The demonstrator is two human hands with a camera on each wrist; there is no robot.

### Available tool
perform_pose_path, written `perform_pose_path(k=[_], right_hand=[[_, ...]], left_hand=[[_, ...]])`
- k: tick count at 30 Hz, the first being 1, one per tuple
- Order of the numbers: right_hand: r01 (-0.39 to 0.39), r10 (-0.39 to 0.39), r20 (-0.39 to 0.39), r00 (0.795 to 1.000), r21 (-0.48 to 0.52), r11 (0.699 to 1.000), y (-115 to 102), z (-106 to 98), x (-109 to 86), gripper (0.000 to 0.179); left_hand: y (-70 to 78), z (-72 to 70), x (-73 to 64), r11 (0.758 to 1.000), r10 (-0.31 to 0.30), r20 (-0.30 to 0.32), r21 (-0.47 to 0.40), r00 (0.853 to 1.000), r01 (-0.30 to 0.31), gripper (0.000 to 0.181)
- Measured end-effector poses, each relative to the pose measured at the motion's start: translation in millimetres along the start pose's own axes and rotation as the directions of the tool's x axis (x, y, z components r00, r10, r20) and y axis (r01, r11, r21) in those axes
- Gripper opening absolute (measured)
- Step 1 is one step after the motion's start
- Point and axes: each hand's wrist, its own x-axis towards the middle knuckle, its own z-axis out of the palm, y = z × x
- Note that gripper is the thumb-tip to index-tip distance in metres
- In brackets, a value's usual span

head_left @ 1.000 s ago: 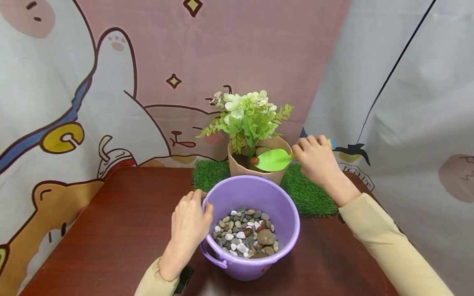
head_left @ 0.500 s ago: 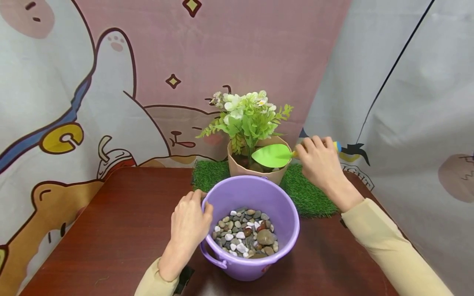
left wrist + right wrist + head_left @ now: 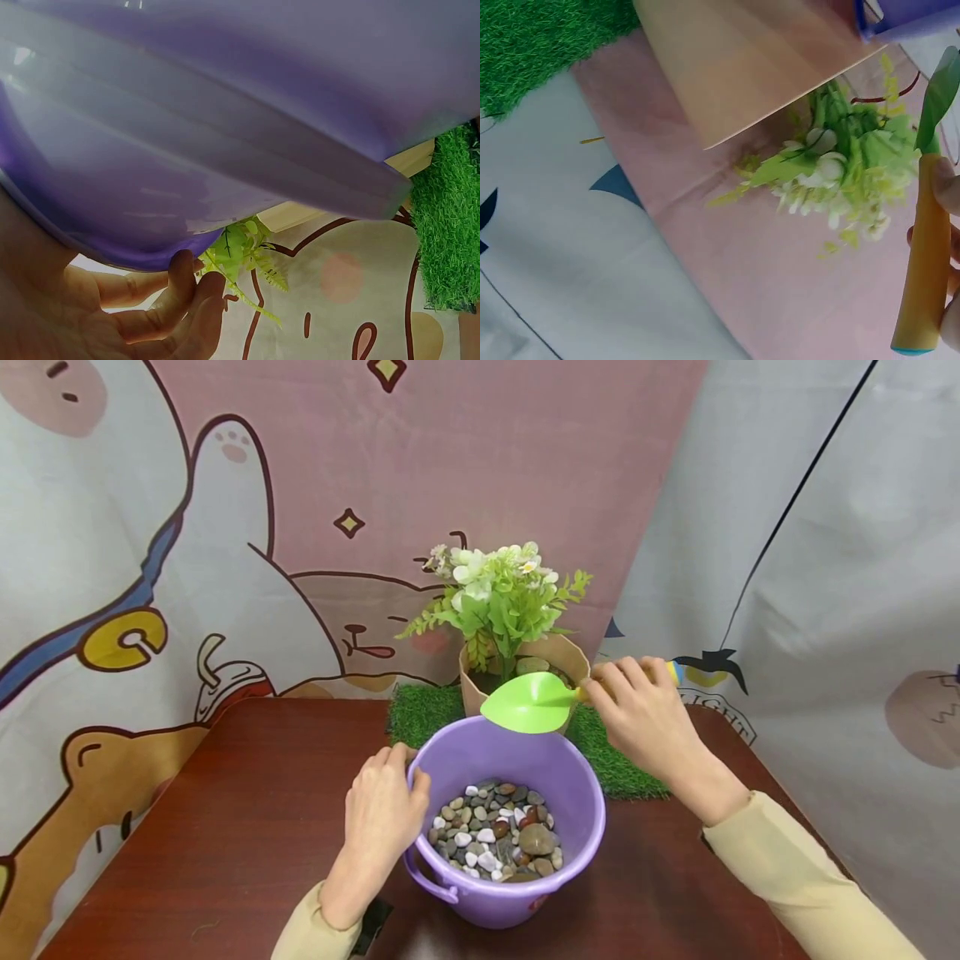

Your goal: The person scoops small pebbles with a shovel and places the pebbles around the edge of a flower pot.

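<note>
A purple bucket (image 3: 495, 902) stands on the table with a bed of mixed pebbles (image 3: 487, 835) in its bottom. My left hand (image 3: 386, 802) grips its left rim, and in the left wrist view the fingers (image 3: 180, 289) curl at that rim. My right hand (image 3: 641, 714) holds a garden trowel by its yellow handle (image 3: 922, 255). The trowel's green blade (image 3: 528, 702) points left, bare on the side that shows, over the bucket's far rim and in front of the plant pot. White flowers (image 3: 502, 585) with green leaves rise from this tan pot (image 3: 472, 697), which has stones in it.
The pot stands on a strip of artificial grass (image 3: 630, 760) behind the bucket. Brown tabletop (image 3: 247, 810) stretches to the left. A printed cartoon cloth (image 3: 540, 460) hangs behind the table.
The trowel has come out of the pot and moved toward me, down to the bucket's far rim. A reddish stone beside its blade is no longer seen there. The left hand stays put.
</note>
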Motion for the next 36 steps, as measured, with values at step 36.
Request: perform_pose_path(k=[36], right_hand=[[0.543,-0.541,0.15,0.828,0.026,0.839,-72,17,12.2,0.025]], left_hand=[[-1.3,1.6,0.0,1.0,0.026,-0.033,0.0,0.999,-0.026,0.019]])
